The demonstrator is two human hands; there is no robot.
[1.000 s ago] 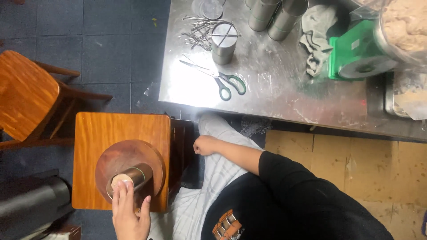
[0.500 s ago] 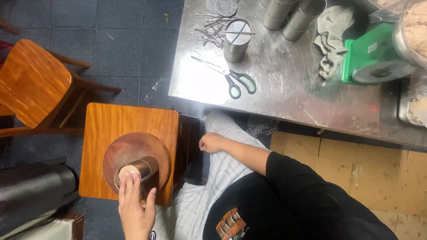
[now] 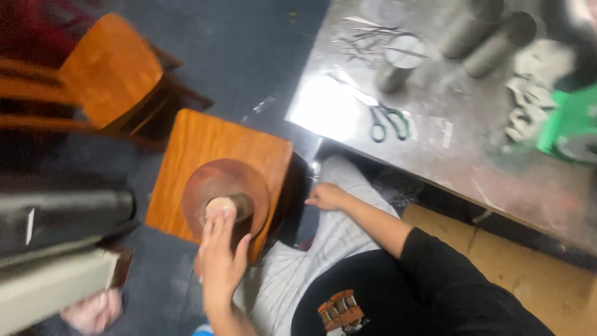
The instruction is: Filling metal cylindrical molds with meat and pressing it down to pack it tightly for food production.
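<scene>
A small metal cylinder [image 3: 224,205] lies on a round brown disc [image 3: 214,180], which sits on a square wooden stool [image 3: 205,146]. My left hand [image 3: 221,252] reaches up from the bottom edge, its fingers laid over the cylinder's near end and gripping it. My right hand [image 3: 326,196] rests on my knee, on pale striped trousers [image 3: 329,249], loosely curled and holding nothing. Its forearm leads back to a black sleeve [image 3: 448,267].
A steel table [image 3: 448,124] at upper right carries green-handled scissors [image 3: 388,121], a metal can [image 3: 398,62], two grey tubes, a grey rag and a green object. A wooden chair [image 3: 112,74] stands upper left. Dark rolls [image 3: 62,211] lie left. The frame is blurred.
The view has swung and tilted, and has blurred. My left hand has slid further over the cylinder's end. My right hand stays on my knee.
</scene>
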